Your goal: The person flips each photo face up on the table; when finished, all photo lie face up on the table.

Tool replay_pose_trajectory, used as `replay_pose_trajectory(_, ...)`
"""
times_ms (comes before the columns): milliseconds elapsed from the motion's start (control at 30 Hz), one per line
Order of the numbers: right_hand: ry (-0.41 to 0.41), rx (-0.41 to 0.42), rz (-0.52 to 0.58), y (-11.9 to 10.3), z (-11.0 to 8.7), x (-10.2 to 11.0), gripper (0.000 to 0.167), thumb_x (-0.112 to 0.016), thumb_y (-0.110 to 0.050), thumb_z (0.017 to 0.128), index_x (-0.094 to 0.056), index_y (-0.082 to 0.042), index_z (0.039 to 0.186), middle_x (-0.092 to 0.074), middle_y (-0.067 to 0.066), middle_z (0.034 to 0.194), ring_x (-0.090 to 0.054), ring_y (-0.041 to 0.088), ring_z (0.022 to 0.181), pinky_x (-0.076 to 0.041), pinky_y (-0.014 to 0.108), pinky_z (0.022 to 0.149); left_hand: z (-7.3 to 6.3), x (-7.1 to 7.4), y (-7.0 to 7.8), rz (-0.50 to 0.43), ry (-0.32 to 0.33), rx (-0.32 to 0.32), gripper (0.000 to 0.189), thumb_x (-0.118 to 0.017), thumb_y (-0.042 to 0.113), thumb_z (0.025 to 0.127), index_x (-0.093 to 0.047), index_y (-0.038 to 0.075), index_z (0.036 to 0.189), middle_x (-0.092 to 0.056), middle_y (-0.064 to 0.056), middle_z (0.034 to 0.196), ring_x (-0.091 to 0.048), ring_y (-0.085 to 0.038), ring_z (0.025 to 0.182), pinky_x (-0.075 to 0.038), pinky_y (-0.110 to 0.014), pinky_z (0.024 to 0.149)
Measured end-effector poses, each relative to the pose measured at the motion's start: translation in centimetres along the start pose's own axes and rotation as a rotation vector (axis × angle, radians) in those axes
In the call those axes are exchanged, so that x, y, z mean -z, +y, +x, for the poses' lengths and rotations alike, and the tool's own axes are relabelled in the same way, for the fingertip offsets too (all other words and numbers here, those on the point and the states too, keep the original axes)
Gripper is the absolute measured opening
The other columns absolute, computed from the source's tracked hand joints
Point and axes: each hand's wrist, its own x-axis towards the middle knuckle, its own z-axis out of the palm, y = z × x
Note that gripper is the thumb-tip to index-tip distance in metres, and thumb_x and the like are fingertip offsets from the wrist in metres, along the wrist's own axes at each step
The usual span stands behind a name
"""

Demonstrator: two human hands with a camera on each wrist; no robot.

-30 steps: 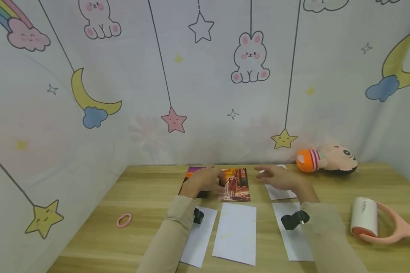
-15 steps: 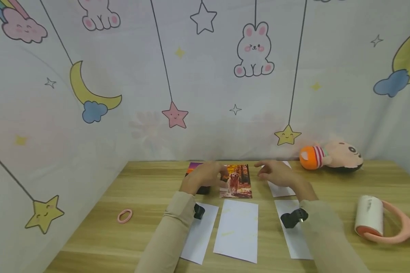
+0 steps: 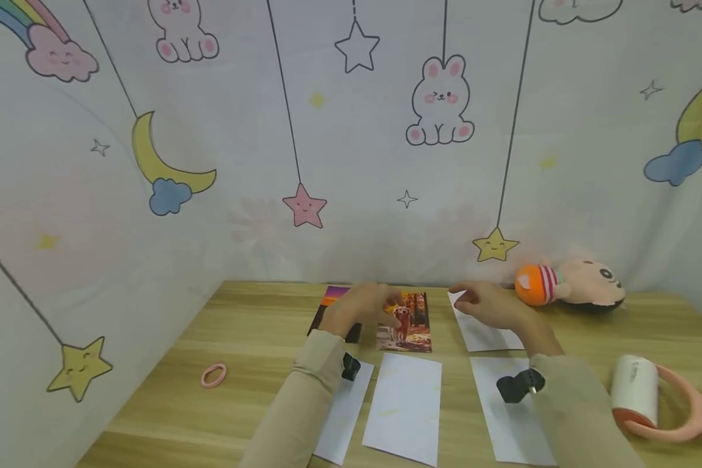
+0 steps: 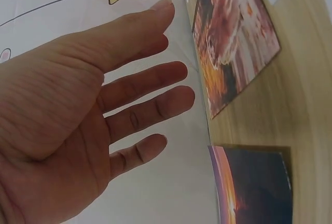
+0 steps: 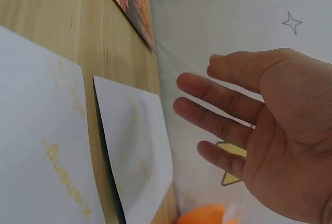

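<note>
Our fingers (image 4: pixel 176 99) are hanging loose and a bit apart, holding nothing, with our left hand (image 3: pixel 364 305) floating near the dog picture (image 3: pixel 411 335) and our right hand (image 3: pixel 488 305) floating near a white card (image 3: pixel 484 335). We are seeing a golden-brown dog (image 3: pixel 403 316) and bright orange and yellow leaves (image 3: pixel 416 303) in that picture, which is lying on the wooden table (image 3: pixel 456 403), just beside a dark sunset picture (image 4: pixel 258 185).

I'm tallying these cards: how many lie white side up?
4. The near row has a left card, a middle card and a right card; the far white card is partly covered by the right hand in the head view. More could be hidden.
</note>
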Motion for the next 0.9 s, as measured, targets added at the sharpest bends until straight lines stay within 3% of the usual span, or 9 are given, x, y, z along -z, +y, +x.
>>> replay_pose_trajectory(300,0.013,-0.024,-0.033,0.8,-1.2,2.1,0.035,-0.061,-0.014,0.099,-0.06,0.0,0.131,-0.07,0.014,0.109,-0.066,0.025,0.095,-0.056,0.044,0.082,1.3,0.6,1.9,-0.029,0.001,-0.022,0.046,-0.077,0.031,0.089,-0.064,0.015,0.13,-0.066,-0.004,0.128,-0.059,-0.023,0.119,-0.047,-0.04,0.1)
replay_pose_trajectory(600,0.015,-0.065,0.025,2.7,-3.3,2.5,0.038,-0.062,-0.012,0.099,-0.057,0.003,0.134,-0.068,0.018,0.114,-0.065,0.027,0.101,-0.055,0.045,0.086,3.9,-0.8,3.9,0.026,0.003,-0.097,0.042,-0.077,0.034,0.09,-0.067,0.016,0.127,-0.07,-0.003,0.121,-0.064,-0.018,0.108,-0.05,-0.036,0.093)
replay_pose_trajectory(767,0.019,-0.085,0.06,3.7,-4.2,2.5,0.037,-0.062,-0.008,0.097,-0.057,0.006,0.132,-0.067,0.018,0.115,-0.064,0.03,0.104,-0.053,0.049,0.09,5.1,-1.5,5.3,0.014,0.005,-0.102,0.041,-0.077,0.034,0.09,-0.067,0.018,0.126,-0.07,-0.002,0.122,-0.063,-0.017,0.11,-0.049,-0.035,0.095)
replay_pose_trajectory(900,0.042,-0.066,0.038,4.1,-4.5,2.8,0.037,-0.061,-0.011,0.098,-0.058,0.005,0.131,-0.066,0.017,0.115,-0.063,0.033,0.106,-0.052,0.05,0.091,5.7,-1.5,6.3,-0.047,0.013,-0.096,0.04,-0.077,0.032,0.09,-0.067,0.018,0.126,-0.069,-0.003,0.123,-0.062,-0.02,0.114,-0.048,-0.036,0.097)
